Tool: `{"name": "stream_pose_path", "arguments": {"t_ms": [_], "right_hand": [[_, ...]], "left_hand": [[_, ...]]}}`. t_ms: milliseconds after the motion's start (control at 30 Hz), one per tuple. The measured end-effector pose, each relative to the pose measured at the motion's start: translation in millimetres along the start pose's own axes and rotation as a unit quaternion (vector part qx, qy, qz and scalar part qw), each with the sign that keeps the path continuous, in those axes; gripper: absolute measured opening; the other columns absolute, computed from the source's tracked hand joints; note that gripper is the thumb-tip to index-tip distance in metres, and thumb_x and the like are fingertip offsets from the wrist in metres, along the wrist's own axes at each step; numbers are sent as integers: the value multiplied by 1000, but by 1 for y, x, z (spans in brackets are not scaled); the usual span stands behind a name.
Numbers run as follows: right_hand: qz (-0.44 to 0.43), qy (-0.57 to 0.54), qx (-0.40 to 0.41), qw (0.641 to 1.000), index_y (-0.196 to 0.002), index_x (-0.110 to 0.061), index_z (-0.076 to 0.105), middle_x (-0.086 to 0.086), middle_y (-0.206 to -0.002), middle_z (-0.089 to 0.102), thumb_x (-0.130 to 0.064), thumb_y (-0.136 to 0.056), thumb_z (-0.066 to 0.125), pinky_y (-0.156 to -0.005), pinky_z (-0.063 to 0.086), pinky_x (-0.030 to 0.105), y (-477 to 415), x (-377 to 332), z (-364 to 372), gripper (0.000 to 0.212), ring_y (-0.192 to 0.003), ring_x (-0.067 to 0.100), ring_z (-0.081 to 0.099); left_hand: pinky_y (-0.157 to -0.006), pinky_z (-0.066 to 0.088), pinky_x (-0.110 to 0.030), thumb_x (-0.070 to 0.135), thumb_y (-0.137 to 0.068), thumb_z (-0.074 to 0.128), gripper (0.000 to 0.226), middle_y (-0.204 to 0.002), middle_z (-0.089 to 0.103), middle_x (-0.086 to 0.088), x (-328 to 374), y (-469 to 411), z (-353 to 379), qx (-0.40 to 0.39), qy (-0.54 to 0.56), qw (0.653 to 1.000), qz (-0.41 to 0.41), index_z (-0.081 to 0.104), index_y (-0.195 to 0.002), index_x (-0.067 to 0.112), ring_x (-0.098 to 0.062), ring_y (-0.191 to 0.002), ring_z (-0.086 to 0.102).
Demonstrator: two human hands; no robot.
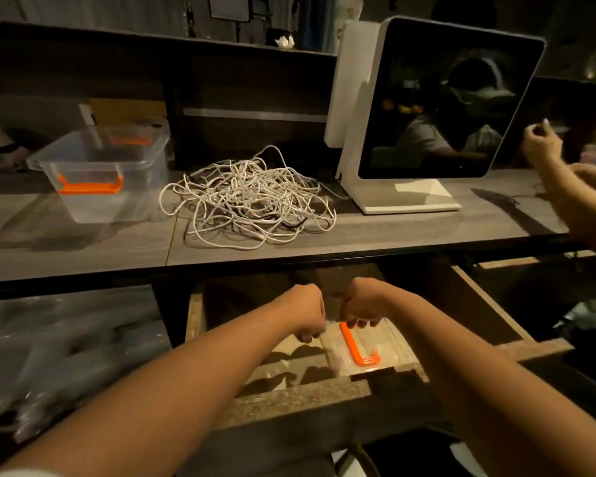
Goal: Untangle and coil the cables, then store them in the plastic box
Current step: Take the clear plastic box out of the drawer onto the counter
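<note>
"White cables (pixel 248 197) lay tangled on the desk (pixel 393 232), just beside the box (pixel 97 173). And the hands?"

"Down in the drawer (pixel 289 401). The right hand (pixel 360 309) curled its fingers over the lid's (pixel 389 339) far edge. Whether the left hand (pixel 308 315), also curled, gripped anything, I couldn't tell. Lifting the lid level, clear of the drawer front, seemed wisest."

1 head camera looks forward-down, near the desk (pixel 393 232).

A grey wood-grain desk (pixel 393 232) stands under dim light.
</note>
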State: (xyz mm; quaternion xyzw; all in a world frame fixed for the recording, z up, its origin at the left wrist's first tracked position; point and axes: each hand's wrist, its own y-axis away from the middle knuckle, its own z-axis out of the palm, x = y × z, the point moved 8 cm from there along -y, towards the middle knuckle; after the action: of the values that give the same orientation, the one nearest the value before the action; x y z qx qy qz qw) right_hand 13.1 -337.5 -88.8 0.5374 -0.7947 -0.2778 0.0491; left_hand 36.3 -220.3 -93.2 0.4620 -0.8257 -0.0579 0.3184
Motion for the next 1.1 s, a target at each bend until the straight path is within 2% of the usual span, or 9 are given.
{"name": "stream_pose_path", "arguments": {"t_ms": [167, 267, 367, 467, 567, 633, 800, 967, 1100], "right_hand": [[36, 7, -95, 995, -114, -6, 69, 5, -105, 69, -11, -98, 62, -85, 58, 34, -29, 36, 40, 18, -95, 18, 67], [58, -35, -118, 991, -117, -5, 68, 13, -124, 68, -8, -96, 62, -84, 57, 34, -40, 49, 55, 23, -111, 26, 67], [58, -66, -100, 991, -110, -8, 67, 9, -104, 69, -13, -97, 63, -70, 57, 28, -46, 52, 56, 15, -99, 24, 69], [78, -103, -89, 988, -110, -8, 65, 7, -95, 65, -24, -93, 71, -61, 54, 25, -49, 57, 58, 25, -82, 19, 66], [89, -105, -63, 988, -106, -10, 63, 7, -96, 64, -26, -90, 73, -63, 51, 25, -51, 61, 56, 25, -82, 19, 62], [82, -88, -38, 992, -99, -9, 65, 8, -95, 66, -26, -91, 71, -64, 52, 25, -52, 57, 51, 19, -86, 21, 66], [62, -82, 17, 995, -82, -10, 60, 8, -79, 64, -18, -95, 63, -57, 55, 23, -41, 30, 37, 15, -71, 19, 68], [19, -71, 70, 995, -89, -6, 66, 12, -85, 70, -16, -93, 60, -70, 63, 31, -18, -7, 7, 12, -75, 21, 73], [-10, -51, 109, 993, -84, -9, 69, 7, -78, 70, -18, -90, 62, -63, 60, 28, 9, -46, -18, 13, -68, 16, 69]], "left_hand": [[-62, 61, -29, 15, -90, 72, 45, -103, 67, -6, -6, -17, 53, -98, -8, 995, 31, 59, -134, 15, -17, -74, 69], [-74, 62, -34, 12, -91, 72, 64, -111, 62, -6, -11, -24, 68, -138, 1, 989, 48, 46, -148, 22, -25, -92, 71], [-75, 63, -35, 11, -90, 74, 62, -108, 59, -2, -15, -33, 77, -147, 38, 987, 51, 50, -146, 20, -27, -99, 70], [-70, 62, -30, 10, -89, 73, 63, -110, 61, -3, -13, -36, 79, -133, 40, 989, 59, 50, -146, 20, -24, -95, 68], [-59, 57, -25, 15, -88, 74, 60, -94, 57, 3, -16, -40, 79, -109, 55, 992, 44, 53, -143, 24, -19, -84, 66], [-57, 57, -27, 20, -86, 74, 48, -92, 59, 2, -19, -40, 73, -89, 54, 994, 36, 61, -131, 25, -21, -83, 67], [-52, 54, -28, 26, -86, 72, 19, -87, 61, 1, -27, -32, 47, -33, 22, 999, 20, 65, -102, 21, -15, -66, 62], [-53, 53, -24, 21, -85, 73, 20, -91, 63, 1, -40, -16, 13, 8, 41, 999, 5, 64, -102, 21, -13, -68, 63], [-52, 56, -23, 15, -84, 70, 19, -95, 64, -3, -54, 10, -24, 37, 81, 996, -5, 62, -100, 19, -19, -66, 68]]}}
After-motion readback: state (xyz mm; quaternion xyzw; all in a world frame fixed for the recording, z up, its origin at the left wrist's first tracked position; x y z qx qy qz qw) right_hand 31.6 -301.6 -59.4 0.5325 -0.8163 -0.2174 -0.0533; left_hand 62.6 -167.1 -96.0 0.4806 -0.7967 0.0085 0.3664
